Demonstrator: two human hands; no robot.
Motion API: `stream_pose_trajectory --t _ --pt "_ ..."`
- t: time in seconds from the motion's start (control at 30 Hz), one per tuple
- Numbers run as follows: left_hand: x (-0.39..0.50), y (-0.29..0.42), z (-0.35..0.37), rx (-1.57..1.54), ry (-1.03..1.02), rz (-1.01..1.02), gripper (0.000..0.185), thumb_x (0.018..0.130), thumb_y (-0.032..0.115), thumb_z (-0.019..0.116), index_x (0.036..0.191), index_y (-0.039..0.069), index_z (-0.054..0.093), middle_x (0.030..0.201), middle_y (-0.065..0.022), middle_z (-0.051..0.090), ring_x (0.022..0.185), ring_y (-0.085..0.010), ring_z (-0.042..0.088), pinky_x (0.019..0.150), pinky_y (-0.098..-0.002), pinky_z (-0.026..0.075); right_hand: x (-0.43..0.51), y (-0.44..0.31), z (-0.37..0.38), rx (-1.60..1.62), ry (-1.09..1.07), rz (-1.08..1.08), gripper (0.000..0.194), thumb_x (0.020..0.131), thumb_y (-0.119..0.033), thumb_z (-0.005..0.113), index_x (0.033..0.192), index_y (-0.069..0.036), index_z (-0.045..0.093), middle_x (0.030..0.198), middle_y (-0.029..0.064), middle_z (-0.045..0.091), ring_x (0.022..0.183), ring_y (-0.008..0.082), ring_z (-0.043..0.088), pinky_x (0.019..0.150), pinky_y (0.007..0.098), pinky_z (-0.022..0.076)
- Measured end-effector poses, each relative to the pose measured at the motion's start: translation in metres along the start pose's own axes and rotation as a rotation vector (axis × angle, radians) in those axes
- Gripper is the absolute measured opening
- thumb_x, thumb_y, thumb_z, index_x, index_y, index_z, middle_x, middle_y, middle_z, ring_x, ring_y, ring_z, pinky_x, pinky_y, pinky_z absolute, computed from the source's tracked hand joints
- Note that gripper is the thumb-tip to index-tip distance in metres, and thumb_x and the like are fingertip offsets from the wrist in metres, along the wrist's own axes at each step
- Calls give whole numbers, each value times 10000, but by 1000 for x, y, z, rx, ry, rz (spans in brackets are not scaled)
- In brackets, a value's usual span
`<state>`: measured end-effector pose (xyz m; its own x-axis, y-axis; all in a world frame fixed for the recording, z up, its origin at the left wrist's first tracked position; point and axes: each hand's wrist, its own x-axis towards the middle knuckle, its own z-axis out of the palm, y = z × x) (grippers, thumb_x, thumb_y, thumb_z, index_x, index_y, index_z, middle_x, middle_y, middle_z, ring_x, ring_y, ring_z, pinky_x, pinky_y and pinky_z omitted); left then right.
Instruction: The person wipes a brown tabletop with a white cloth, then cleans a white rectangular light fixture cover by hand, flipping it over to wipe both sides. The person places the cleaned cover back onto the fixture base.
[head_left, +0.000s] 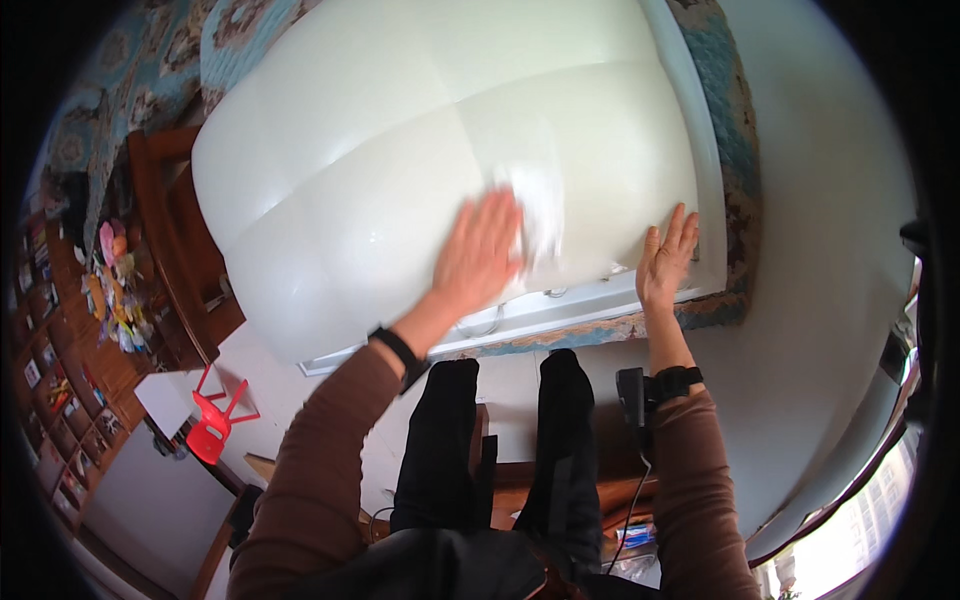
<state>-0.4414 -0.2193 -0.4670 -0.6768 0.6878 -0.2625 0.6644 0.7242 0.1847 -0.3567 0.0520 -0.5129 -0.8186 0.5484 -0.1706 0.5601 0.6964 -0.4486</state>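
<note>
A large, glossy white lampshade (360, 202), bulging and divided by shallow seams, fills the upper middle of the view. Its flat white frame (517, 322) shows along the near and right sides, with thin wires (484, 326) at the near edge. My left hand (480, 251) lies flat over the shade, blurred, on a white cloth or tissue (541, 217) that spreads out past the thumb side. At the near right corner, my right hand (667, 259) rests against the shade's edge with its fingers slightly apart and nothing in them.
A teal patterned quilted cover (724, 187) extends beneath the frame. To the left are a dark wooden rail (169, 232), a red child's chair (210, 427) and shelves (64, 420). A pale wall (817, 195) rises at right. A cable (628, 517) hangs from my right wrist device.
</note>
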Motion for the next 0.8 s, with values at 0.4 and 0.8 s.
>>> stream_pose_trajectory --t 0.4,0.8 --pt "166 -71 -40 96 436 -113 654 926 380 523 1441 21 337 1537 -169 260 1433 -293 218 1140 -560 119 -5 -3 -29 407 -106 58 614 1027 -449 287 1486 -41 266 1568 182 161 1460 349 83 1179 417 99" --pt "156 79 -22 21 -106 804 696 856 460 582 1416 83 415 1516 -86 343 1414 -220 281 1162 -468 150 1 19 -60 1446 -134 372 638 1038 -429 214 1502 -1 122 1559 151 199 1465 224 105 1191 332 51"
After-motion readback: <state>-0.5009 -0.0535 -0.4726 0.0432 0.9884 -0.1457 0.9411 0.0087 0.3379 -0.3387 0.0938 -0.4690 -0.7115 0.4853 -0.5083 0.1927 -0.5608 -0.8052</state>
